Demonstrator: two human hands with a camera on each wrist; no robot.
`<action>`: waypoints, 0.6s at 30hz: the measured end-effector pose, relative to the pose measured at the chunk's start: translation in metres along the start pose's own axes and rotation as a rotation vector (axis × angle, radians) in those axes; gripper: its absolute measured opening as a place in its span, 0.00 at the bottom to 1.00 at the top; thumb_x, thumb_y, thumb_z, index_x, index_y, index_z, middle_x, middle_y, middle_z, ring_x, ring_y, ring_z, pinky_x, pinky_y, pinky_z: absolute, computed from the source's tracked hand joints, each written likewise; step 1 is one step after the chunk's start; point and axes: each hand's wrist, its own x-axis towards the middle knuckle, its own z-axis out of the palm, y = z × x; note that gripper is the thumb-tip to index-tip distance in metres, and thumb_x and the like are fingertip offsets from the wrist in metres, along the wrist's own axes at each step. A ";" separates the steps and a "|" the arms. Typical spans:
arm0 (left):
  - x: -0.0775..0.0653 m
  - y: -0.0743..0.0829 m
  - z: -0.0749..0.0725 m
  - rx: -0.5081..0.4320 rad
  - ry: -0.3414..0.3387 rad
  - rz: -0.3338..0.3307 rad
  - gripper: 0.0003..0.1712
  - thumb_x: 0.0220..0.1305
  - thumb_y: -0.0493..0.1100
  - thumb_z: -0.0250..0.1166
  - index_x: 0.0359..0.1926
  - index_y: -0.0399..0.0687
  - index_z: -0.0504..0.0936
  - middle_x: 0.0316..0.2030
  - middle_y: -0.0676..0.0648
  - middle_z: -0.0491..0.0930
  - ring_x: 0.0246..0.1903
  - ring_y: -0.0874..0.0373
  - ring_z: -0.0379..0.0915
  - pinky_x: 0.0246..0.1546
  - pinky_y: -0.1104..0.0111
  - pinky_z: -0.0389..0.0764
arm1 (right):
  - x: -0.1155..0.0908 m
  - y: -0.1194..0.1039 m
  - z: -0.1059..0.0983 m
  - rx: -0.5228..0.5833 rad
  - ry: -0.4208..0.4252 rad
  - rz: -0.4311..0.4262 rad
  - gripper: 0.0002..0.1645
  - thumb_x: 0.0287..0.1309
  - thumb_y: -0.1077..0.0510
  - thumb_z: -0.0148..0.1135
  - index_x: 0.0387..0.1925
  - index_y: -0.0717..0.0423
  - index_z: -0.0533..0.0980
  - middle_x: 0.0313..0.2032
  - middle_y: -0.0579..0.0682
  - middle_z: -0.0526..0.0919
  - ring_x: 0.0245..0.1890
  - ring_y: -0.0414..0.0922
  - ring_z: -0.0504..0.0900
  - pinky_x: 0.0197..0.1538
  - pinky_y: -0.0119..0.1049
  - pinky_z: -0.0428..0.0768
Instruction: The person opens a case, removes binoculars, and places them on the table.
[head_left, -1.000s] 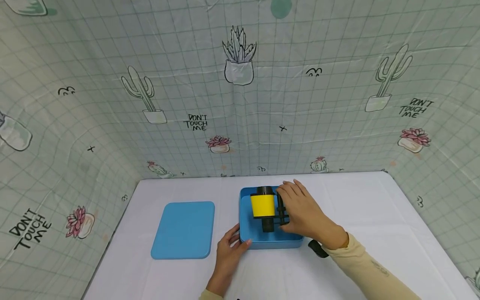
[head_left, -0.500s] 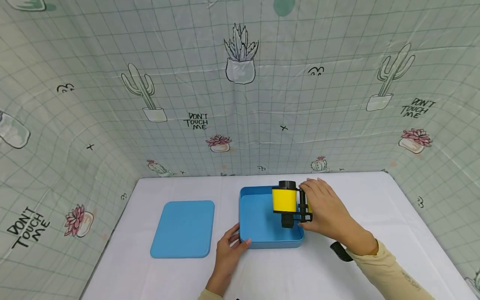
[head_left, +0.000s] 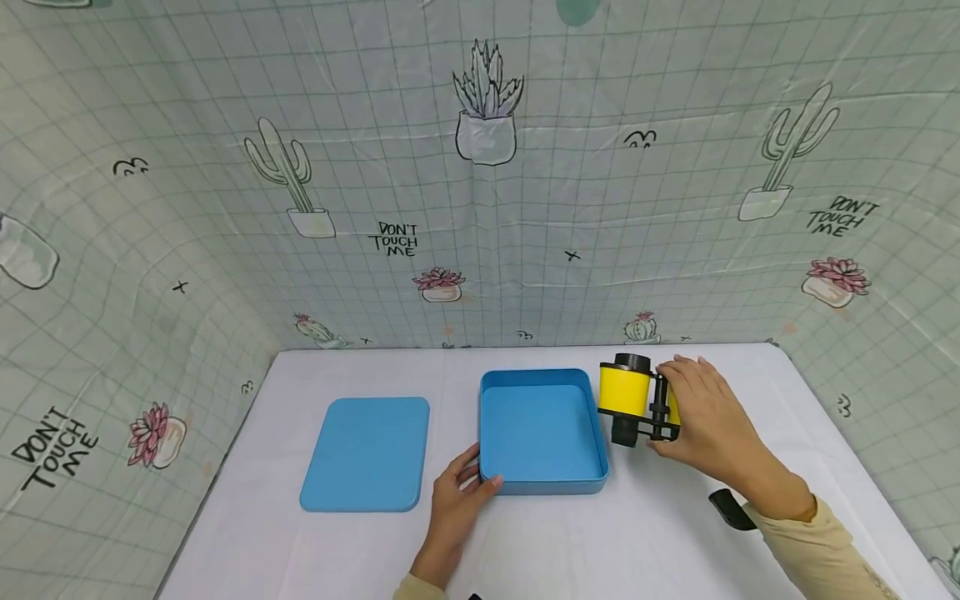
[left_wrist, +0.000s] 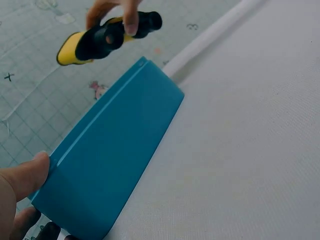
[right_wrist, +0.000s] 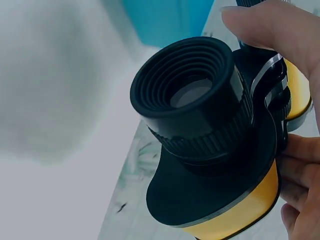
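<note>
My right hand grips a pair of yellow and black binoculars just right of an open blue box. In the right wrist view, the thumb lies across the black top of the binoculars near an eyepiece, and the fingers curl round a yellow barrel. The binoculars hang above the box rim's height in the left wrist view. At the box's front left corner, my left hand holds the wall, thumb on the rim and fingers against the side. The box's inside is bare.
A flat blue lid lies on the white table left of the box. Behind the table and along its sides hangs a grid-patterned cloth with cactus drawings. A black strap piece shows by the right wrist.
My right hand has carried the binoculars out of the box to the right, past its right wall. My left hand has stayed on the box corner, and the lid lies where it was.
</note>
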 end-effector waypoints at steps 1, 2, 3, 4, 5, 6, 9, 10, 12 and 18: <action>0.000 0.000 0.000 0.001 0.001 -0.002 0.39 0.49 0.42 0.73 0.63 0.41 0.68 0.51 0.39 0.71 0.53 0.48 0.68 0.51 0.62 0.74 | -0.002 0.004 0.000 0.003 0.001 0.009 0.62 0.15 0.42 0.79 0.54 0.72 0.66 0.52 0.65 0.69 0.58 0.59 0.62 0.68 0.50 0.47; 0.000 0.001 0.000 0.001 0.002 -0.002 0.39 0.49 0.42 0.73 0.63 0.41 0.68 0.51 0.39 0.72 0.53 0.48 0.68 0.51 0.61 0.74 | -0.004 0.007 0.001 0.004 -0.001 0.018 0.62 0.15 0.42 0.79 0.54 0.72 0.66 0.52 0.65 0.69 0.58 0.60 0.62 0.68 0.50 0.46; 0.000 0.001 0.000 -0.003 0.004 -0.010 0.39 0.49 0.42 0.73 0.62 0.41 0.68 0.51 0.39 0.72 0.53 0.49 0.68 0.51 0.61 0.74 | -0.006 0.010 0.001 0.006 -0.001 0.023 0.62 0.15 0.42 0.79 0.54 0.72 0.66 0.52 0.66 0.69 0.58 0.60 0.62 0.68 0.50 0.46; 0.000 0.002 0.000 -0.002 0.006 -0.011 0.39 0.49 0.42 0.73 0.62 0.41 0.69 0.51 0.39 0.72 0.52 0.49 0.68 0.51 0.61 0.74 | -0.009 0.014 0.002 0.008 -0.001 0.031 0.62 0.15 0.42 0.79 0.54 0.72 0.66 0.52 0.66 0.69 0.57 0.60 0.62 0.68 0.50 0.46; 0.000 0.002 0.000 0.000 0.010 -0.014 0.39 0.48 0.42 0.73 0.62 0.41 0.69 0.51 0.39 0.72 0.52 0.49 0.69 0.50 0.61 0.74 | -0.012 0.017 0.003 0.010 -0.004 0.038 0.62 0.15 0.43 0.79 0.54 0.73 0.66 0.52 0.66 0.69 0.57 0.61 0.62 0.68 0.50 0.45; 0.000 0.002 0.000 0.000 0.012 -0.018 0.39 0.48 0.41 0.74 0.62 0.41 0.69 0.51 0.39 0.73 0.52 0.49 0.69 0.50 0.61 0.75 | -0.014 0.020 0.005 0.009 -0.007 0.044 0.62 0.15 0.43 0.79 0.54 0.73 0.66 0.52 0.67 0.69 0.57 0.61 0.62 0.68 0.50 0.45; 0.001 0.004 0.000 0.002 0.022 -0.035 0.39 0.46 0.41 0.75 0.61 0.41 0.70 0.50 0.39 0.73 0.50 0.48 0.71 0.46 0.62 0.77 | -0.022 0.028 0.009 0.011 -0.015 0.051 0.63 0.13 0.43 0.80 0.54 0.73 0.65 0.51 0.67 0.68 0.56 0.62 0.61 0.68 0.50 0.44; 0.001 0.005 0.000 0.007 0.027 -0.040 0.39 0.46 0.41 0.75 0.61 0.42 0.71 0.50 0.39 0.73 0.50 0.48 0.71 0.45 0.62 0.78 | -0.024 0.031 0.011 0.011 -0.017 0.052 0.63 0.13 0.43 0.80 0.53 0.73 0.65 0.51 0.67 0.68 0.56 0.62 0.61 0.68 0.50 0.44; 0.001 0.006 0.000 0.003 0.033 -0.049 0.40 0.45 0.41 0.75 0.60 0.42 0.71 0.50 0.39 0.73 0.49 0.48 0.71 0.44 0.63 0.78 | -0.029 0.036 0.014 0.008 -0.016 0.049 0.62 0.12 0.43 0.80 0.53 0.73 0.65 0.50 0.67 0.69 0.56 0.63 0.61 0.68 0.51 0.45; 0.001 0.007 0.001 -0.012 0.047 -0.055 0.39 0.43 0.40 0.76 0.59 0.42 0.73 0.48 0.40 0.75 0.47 0.50 0.72 0.43 0.65 0.78 | -0.038 0.051 0.022 0.015 -0.031 0.054 0.61 0.14 0.42 0.79 0.51 0.73 0.66 0.49 0.67 0.69 0.55 0.64 0.62 0.67 0.52 0.44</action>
